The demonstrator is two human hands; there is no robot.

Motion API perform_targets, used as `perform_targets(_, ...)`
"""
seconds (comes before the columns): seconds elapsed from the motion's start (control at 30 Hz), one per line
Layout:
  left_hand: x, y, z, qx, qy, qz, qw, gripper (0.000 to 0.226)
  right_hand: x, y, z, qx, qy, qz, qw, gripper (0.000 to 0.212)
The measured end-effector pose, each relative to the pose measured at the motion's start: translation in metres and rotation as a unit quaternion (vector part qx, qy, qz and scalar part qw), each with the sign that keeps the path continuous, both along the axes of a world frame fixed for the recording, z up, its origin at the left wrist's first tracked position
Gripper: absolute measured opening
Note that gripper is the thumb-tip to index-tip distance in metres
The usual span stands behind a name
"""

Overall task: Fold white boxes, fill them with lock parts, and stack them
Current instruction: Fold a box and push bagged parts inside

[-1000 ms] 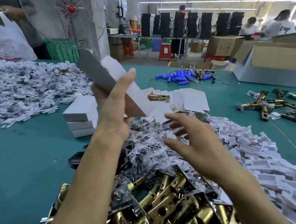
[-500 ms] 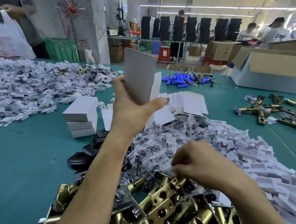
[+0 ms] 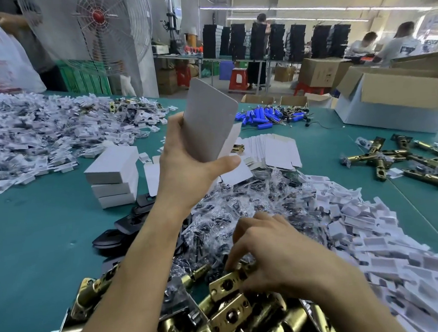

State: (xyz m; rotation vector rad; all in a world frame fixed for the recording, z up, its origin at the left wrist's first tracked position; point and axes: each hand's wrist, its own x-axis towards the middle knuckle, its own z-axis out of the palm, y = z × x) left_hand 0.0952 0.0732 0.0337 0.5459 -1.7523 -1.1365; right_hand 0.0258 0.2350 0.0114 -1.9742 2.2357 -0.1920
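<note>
My left hand (image 3: 187, 165) grips a white box (image 3: 210, 122) upright above the table, its open flap pointing up. My right hand (image 3: 274, 254) is down in the pile of brass latch parts (image 3: 229, 311) at the near edge, with its fingers curled around one brass latch (image 3: 232, 280). Behind that pile lies a heap of small clear bags of screws (image 3: 241, 205). Three closed white boxes (image 3: 113, 177) are stacked to the left. Flat unfolded box blanks (image 3: 273, 149) lie fanned out behind my left hand.
White packets form heaps at the right (image 3: 371, 246) and far left (image 3: 31, 136). Black plates (image 3: 124, 228) lie left of my arm. Blue cylinders (image 3: 263, 117), more brass latches (image 3: 404, 157) and an open carton (image 3: 393, 96) are farther back. A fan (image 3: 101, 26) stands behind the green table (image 3: 38, 241).
My left hand turned the box upright and holds it steady. My right hand dropped from mid-air into the brass pile and closed its fingers on a latch.
</note>
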Motion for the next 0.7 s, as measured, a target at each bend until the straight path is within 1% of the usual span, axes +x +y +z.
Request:
perform_targets(0.1, -0.002, -0.001, -0.003, 0.000, -0.017, 0.003, 1.000, 0.079, 0.002, -0.001, -0.002, -0.009, 0.005, 0.018, 1.000, 0.032)
perform_targets(0.17, -0.003, -0.002, -0.005, 0.007, -0.039, 0.000, 0.999, 0.081, -0.003, 0.001, 0.001, -0.014, -0.010, 0.022, 1.000, 0.031)
perform_targets(0.23, -0.002, -0.003, -0.005, 0.016, -0.038, -0.010, 0.999, 0.076, -0.014, 0.005, 0.009, -0.033, -0.062, 0.001, 0.997, 0.030)
perform_targets(0.3, 0.000, -0.003, -0.004, 0.025, -0.016, -0.030, 0.999, 0.070, -0.027, 0.013, 0.019, -0.097, -0.139, -0.046, 0.984, 0.026)
perform_targets(0.33, 0.001, -0.002, -0.003, 0.031, -0.016, -0.044, 0.998, 0.070, -0.034, 0.018, 0.025, -0.152, -0.177, -0.073, 0.970, 0.023)
perform_targets(0.37, 0.001, -0.001, -0.002, 0.034, -0.028, -0.064, 0.997, 0.072, -0.040, 0.023, 0.029, -0.218, -0.213, -0.097, 0.947, 0.020)
perform_targets(0.43, 0.003, 0.002, -0.002, 0.036, -0.078, -0.146, 0.986, 0.077, -0.051, 0.031, 0.036, -0.351, -0.282, -0.131, 0.883, 0.019)
perform_targets(0.47, 0.004, 0.004, -0.002, 0.038, -0.114, -0.202, 0.972, 0.080, -0.055, 0.035, 0.039, -0.410, -0.294, -0.143, 0.852, 0.019)
perform_targets(0.53, 0.007, 0.008, -0.004, 0.040, -0.196, -0.301, 0.933, 0.084, -0.061, 0.041, 0.044, -0.507, -0.287, -0.157, 0.798, 0.017)
perform_targets(0.6, 0.008, 0.013, -0.005, 0.039, -0.244, -0.352, 0.903, 0.086, -0.062, 0.047, 0.050, -0.560, -0.313, -0.152, 0.752, 0.019)
perform_targets(0.63, 0.009, 0.014, -0.005, 0.050, -0.250, -0.360, 0.897, 0.086, -0.061, 0.048, 0.052, -0.572, -0.330, -0.137, 0.739, 0.021)
perform_targets(0.7, 0.011, 0.015, -0.003, 0.078, -0.244, -0.368, 0.894, 0.085, -0.055, 0.049, 0.056, -0.575, -0.358, -0.093, 0.730, 0.025)
